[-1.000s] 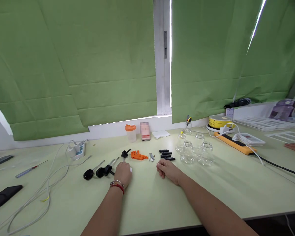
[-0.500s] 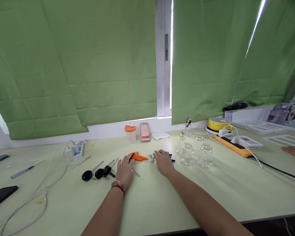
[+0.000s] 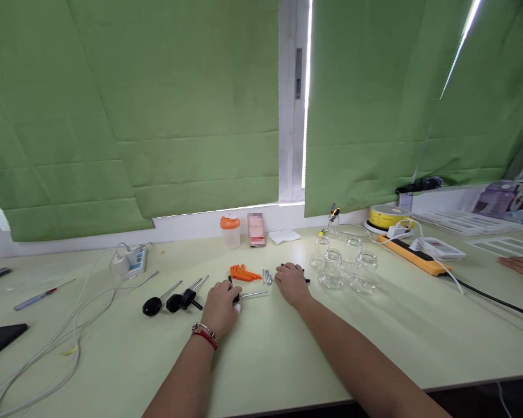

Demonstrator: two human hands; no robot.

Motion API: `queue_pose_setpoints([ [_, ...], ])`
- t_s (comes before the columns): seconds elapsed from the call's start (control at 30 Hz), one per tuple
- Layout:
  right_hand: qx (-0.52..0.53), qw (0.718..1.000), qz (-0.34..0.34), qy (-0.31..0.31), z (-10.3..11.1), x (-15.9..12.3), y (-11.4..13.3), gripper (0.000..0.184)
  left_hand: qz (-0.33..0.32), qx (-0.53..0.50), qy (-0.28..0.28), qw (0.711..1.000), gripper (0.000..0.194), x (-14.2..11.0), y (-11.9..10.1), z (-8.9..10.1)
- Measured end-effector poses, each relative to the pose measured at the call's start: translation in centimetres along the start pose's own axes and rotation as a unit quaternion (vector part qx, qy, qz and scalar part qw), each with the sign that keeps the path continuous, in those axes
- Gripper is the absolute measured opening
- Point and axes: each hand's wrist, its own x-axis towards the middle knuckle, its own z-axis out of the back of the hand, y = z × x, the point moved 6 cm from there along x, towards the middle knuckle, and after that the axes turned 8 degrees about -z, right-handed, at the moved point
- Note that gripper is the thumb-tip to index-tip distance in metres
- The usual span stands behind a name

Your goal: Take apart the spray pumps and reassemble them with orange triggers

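Green blinds (image 3: 200,104) hang behind the pale bench (image 3: 270,360), where I see the left grip (image 3: 220,303) pinching a black-topped rod (image 3: 253,294), with orange sticks (image 3: 239,276) just past it, silver pins (image 3: 268,277) between it and the right grip (image 3: 292,284), and clear jars (image 3: 331,277) beside that one, all in small groups, maybe so each kind is easy to reach. The right grip lies palm down over little black pieces (image 3: 307,280), and I can't tell if it pinches one. A moment ago the left grip's rod slanted back toward the person; now it points across toward the right grip.
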Motion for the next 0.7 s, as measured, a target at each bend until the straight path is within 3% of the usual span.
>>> queue_pose_setpoints([
  [0.27,0.05,0.999,0.019,-0.011,1.4,-1.8,0.6,0.02,0.006,-0.094,-0.007,0.995,0.03,-0.3,0.8,-0.7],
  [0.5,0.123,0.989,0.009,0.085,1.9,-5.2,1.5,0.019,0.028,-0.168,-0.01,0.985,0.021,-0.3,1.1,-0.9],
  [0.63,0.242,0.964,-0.045,0.104,1.8,-5.6,0.9,0.013,0.076,-0.35,0.013,0.934,0.022,-0.4,0.7,-1.6],
  [0.7,0.357,0.922,-0.098,0.115,1.5,-5.3,0.1,0.012,0.103,-0.446,0.022,0.889,0.026,-0.5,0.3,-1.8],
])
